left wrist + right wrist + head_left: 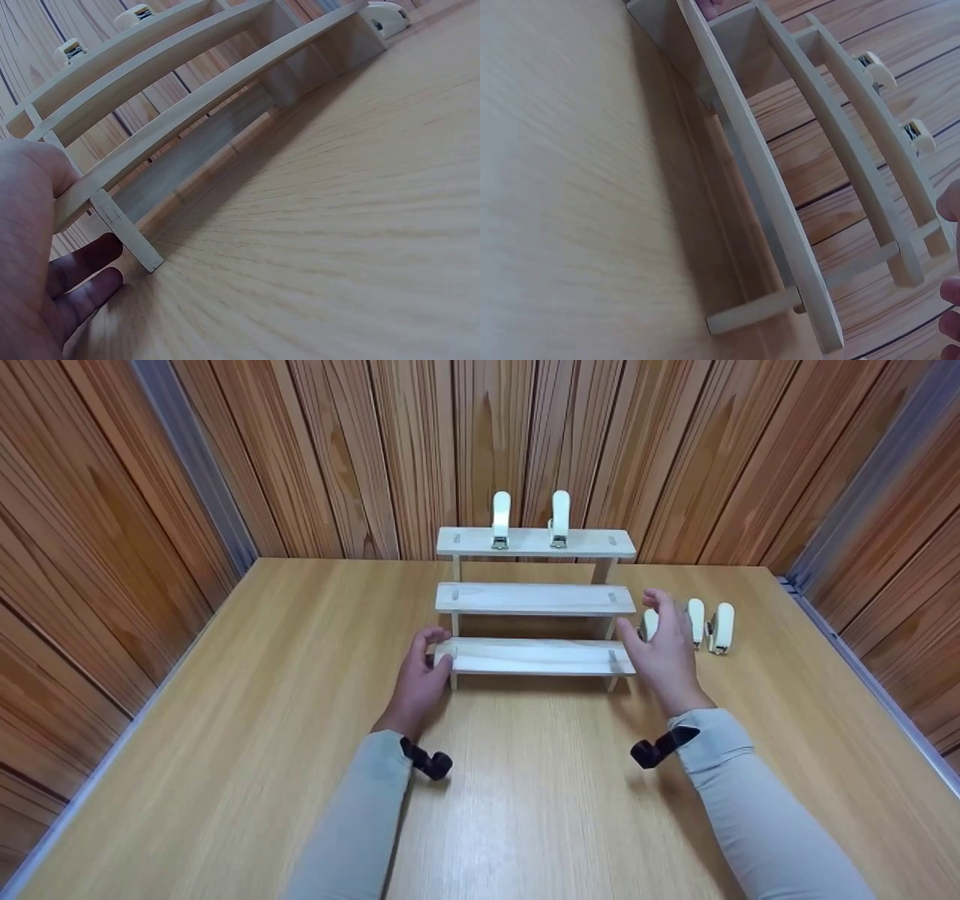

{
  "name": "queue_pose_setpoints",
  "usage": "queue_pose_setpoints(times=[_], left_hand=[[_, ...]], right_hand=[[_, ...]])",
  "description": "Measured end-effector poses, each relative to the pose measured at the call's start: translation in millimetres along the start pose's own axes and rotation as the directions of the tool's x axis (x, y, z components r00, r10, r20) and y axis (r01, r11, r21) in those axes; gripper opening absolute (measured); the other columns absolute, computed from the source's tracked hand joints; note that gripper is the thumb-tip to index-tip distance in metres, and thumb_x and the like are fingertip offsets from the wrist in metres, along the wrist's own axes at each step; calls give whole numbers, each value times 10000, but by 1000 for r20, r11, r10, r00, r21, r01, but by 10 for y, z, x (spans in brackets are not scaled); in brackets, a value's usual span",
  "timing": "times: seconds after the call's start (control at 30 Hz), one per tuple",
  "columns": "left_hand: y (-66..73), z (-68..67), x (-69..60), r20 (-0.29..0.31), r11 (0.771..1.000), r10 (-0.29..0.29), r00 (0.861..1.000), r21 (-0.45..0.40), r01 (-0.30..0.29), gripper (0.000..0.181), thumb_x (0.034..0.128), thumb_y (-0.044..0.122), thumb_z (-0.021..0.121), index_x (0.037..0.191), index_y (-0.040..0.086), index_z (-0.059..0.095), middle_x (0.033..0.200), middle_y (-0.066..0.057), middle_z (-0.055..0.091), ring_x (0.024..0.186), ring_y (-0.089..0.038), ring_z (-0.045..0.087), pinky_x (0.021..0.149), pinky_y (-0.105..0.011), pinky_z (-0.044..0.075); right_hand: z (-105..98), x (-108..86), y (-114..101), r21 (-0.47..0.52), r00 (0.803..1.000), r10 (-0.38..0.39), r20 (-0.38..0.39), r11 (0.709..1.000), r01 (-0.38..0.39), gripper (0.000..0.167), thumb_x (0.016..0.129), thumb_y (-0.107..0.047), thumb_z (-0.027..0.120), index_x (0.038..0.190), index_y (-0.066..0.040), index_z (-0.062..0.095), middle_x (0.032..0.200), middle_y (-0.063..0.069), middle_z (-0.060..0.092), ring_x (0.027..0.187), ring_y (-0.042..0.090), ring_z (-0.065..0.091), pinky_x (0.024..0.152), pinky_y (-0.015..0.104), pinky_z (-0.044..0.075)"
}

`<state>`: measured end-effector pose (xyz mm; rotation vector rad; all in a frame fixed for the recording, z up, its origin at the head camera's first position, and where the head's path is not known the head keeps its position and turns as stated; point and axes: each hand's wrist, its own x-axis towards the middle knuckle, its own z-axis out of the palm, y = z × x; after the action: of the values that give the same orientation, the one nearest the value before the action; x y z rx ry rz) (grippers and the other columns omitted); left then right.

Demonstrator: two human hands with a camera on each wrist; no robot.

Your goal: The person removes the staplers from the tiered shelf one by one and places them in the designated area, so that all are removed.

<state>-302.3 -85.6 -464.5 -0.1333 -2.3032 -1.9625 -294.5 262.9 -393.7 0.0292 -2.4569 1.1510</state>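
A three-tier pale wooden display rack [534, 598] stands on the table. My left hand [417, 681] grips the left end of its lowest shelf, the thumb over the board; in the left wrist view other fingers [88, 259] sit beside the leg. My right hand [666, 656] is at the rack's right end, fingers spread and holding nothing. Two small cream stapler-like things with metal ends, one on the left [501, 519] and one on the right [559, 519], stand on the top shelf. Several more [721, 628] stand right of the rack, one partly hidden by my right hand.
The wooden table [525, 780] reaches back to a plank wall [487, 442] close behind the rack. Plank walls also rise at left [90, 547] and right [907, 607]. A black strap mount sits on each wrist.
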Motion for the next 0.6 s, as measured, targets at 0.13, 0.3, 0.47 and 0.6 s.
queue_pose_setpoints(times=[0.13,0.3,0.47,0.6], left_hand=[[5,-3,-3,12,999,-44,999,2,44,319,1026,216,552,1337,272,510,1427,107,475,1341,-159,436,1084,-386,411],[25,-13,-6,6,995,-102,995,25,101,280,1034,257,550,1298,350,541,1497,99,425,1388,-168,390,1115,-425,380],[20,-15,-12,5,998,-59,998,25,59,257,1032,221,552,1276,300,572,1489,62,448,1330,-194,440,1075,-432,420],[-5,-12,-19,3,1000,11,1000,7,-11,218,1025,156,553,1228,220,602,1447,39,499,1265,-201,484,1022,-402,457]], right_hand=[[55,15,-52,-17,1000,-28,13,999,28,558,963,-290,666,1429,-64,457,1381,143,531,1336,345,397,1108,548,299],[132,31,-83,-29,996,-83,16,996,83,544,958,-265,672,1423,-60,478,1332,137,576,1281,340,448,1057,520,346],[218,46,-126,-43,991,-132,26,990,133,545,948,-260,689,1416,-68,487,1285,131,608,1263,326,489,1075,517,345],[289,50,-173,-59,988,-143,54,987,147,540,948,-252,687,1414,-70,484,1280,135,616,1261,334,500,1077,526,346]])
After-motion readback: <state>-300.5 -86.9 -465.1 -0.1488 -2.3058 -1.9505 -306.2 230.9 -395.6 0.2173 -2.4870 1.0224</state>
